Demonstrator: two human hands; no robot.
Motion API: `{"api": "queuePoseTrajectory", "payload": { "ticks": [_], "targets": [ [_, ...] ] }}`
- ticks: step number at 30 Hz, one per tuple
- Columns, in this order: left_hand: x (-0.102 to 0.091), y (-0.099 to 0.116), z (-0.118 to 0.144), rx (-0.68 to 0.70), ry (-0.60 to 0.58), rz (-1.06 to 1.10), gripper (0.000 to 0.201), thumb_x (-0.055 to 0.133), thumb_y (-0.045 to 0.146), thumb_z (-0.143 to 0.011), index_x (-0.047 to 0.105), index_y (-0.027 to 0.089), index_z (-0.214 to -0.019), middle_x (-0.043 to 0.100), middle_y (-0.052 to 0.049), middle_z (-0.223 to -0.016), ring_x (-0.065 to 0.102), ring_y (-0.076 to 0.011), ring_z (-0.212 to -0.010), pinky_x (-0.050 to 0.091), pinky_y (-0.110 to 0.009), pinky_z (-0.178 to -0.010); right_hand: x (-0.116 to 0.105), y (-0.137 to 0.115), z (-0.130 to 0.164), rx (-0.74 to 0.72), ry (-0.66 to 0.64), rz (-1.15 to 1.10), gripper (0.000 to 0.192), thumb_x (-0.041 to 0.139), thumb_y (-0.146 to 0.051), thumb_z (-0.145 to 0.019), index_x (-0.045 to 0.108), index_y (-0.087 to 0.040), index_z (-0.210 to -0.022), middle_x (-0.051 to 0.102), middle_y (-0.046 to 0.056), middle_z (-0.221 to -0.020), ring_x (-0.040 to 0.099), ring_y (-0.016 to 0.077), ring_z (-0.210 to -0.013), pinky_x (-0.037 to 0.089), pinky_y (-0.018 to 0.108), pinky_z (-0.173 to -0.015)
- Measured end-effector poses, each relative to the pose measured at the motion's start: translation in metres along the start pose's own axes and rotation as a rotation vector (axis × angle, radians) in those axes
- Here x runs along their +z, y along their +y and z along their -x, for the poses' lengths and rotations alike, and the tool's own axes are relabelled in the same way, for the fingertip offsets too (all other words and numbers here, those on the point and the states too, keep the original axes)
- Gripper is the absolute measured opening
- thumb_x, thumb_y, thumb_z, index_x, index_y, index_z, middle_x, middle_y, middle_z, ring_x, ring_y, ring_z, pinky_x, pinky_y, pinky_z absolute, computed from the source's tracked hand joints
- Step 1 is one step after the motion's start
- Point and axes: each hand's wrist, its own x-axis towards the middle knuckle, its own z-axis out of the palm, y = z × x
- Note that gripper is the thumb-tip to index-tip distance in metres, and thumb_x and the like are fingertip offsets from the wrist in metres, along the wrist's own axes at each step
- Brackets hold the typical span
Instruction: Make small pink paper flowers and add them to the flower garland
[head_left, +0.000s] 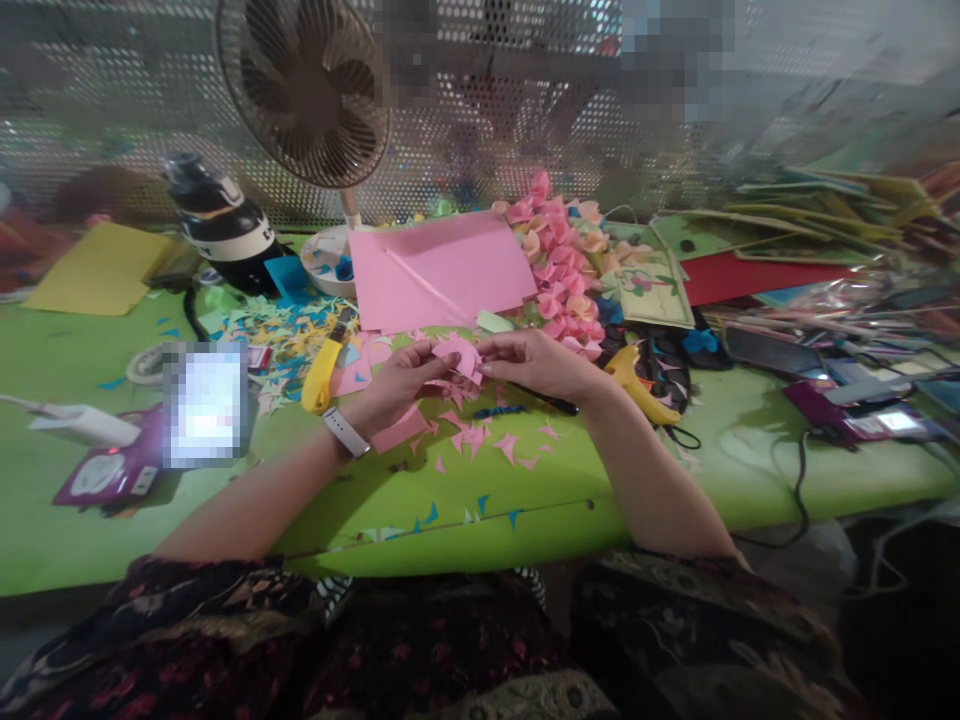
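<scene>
Between both hands, above the green table, is a pink paper petal piece (463, 357) with a curved edge. My left hand (405, 380) pinches its left side, thumb on top. The fingers of my right hand (529, 362) are closed at its right edge. Pink paper scraps (471, 438) lie on the table below the hands. A dark slim tool (544, 398) sticks out beneath my right hand, its other end hidden. Behind the hands rest pink paper sheets (442, 265) and a heap of pink paper flowers (562, 270).
A yellow-handled tool (322, 375) lies left of my hands, and a yellow curved object (637, 385) lies right. A lit phone (205, 405), a black bottle (229, 230) and a fan (307, 90) stand on the left. Stacked papers (817, 215) fill the back right.
</scene>
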Motion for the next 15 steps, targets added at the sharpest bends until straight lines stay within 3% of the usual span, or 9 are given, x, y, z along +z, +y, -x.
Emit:
{"api": "queuePoseTrajectory", "payload": {
  "ticks": [15],
  "targets": [
    [0.0015, -0.0008, 0.0034, 0.058, 0.053, -0.164, 0.038, 0.084, 0.043, -0.070, 0.068, 0.014, -0.088, 0.073, -0.003, -0.080, 0.068, -0.0123, -0.069, 0.055, -0.024, -0.064, 0.0054, -0.0024, -0.0010, 0.026, 0.063, 0.081, 0.025, 0.062, -0.033, -0.084, 0.074, -0.021, -0.103, 0.075, 0.002, -0.091, 0.067, 0.0154, -0.080, 0.053, 0.029, -0.074]
  ]
}}
